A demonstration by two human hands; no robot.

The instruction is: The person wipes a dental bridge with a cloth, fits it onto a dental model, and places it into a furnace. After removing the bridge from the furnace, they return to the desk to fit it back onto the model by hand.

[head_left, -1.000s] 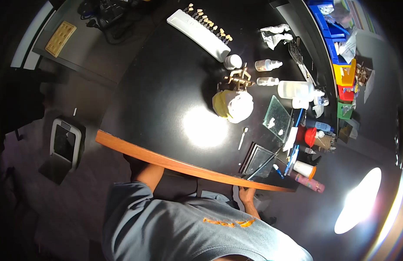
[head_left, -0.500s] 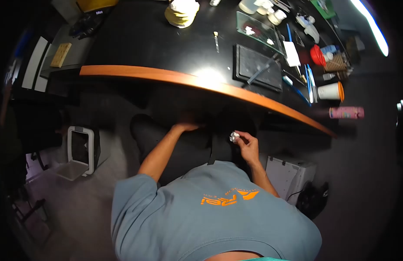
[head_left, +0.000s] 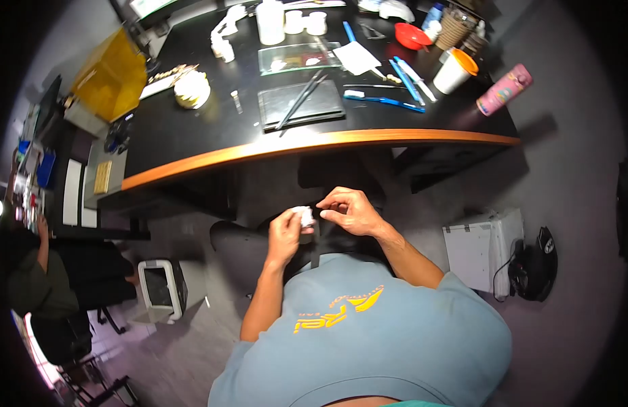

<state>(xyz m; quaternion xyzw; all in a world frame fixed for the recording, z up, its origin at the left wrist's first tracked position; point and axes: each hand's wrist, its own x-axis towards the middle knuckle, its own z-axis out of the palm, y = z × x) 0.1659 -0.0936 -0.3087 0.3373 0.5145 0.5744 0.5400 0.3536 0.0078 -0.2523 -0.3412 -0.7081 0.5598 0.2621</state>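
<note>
My left hand [head_left: 284, 234] pinches a small white piece [head_left: 305, 216] over my lap, below the desk edge. The piece looks crumpled; its exact kind does not show. Just to the right, my right hand [head_left: 351, 211] is raised with fingers bent and thumb slightly apart, and I see nothing in it. Its fingertips point toward the white piece without touching it.
The black desk [head_left: 212, 146] with its orange edge lies ahead. On it are a black slab [head_left: 273, 102], a blue toothbrush [head_left: 385, 101], a lidded cup [head_left: 453, 74] and a pink can [head_left: 505, 90]. A person [head_left: 39, 271] is at far left; a white case [head_left: 480, 244] stands right.
The white piece has passed from my right hand to my left. My left hand has risen from my lap, and both hands are closer together. The view has turned, showing more of the room's left.
</note>
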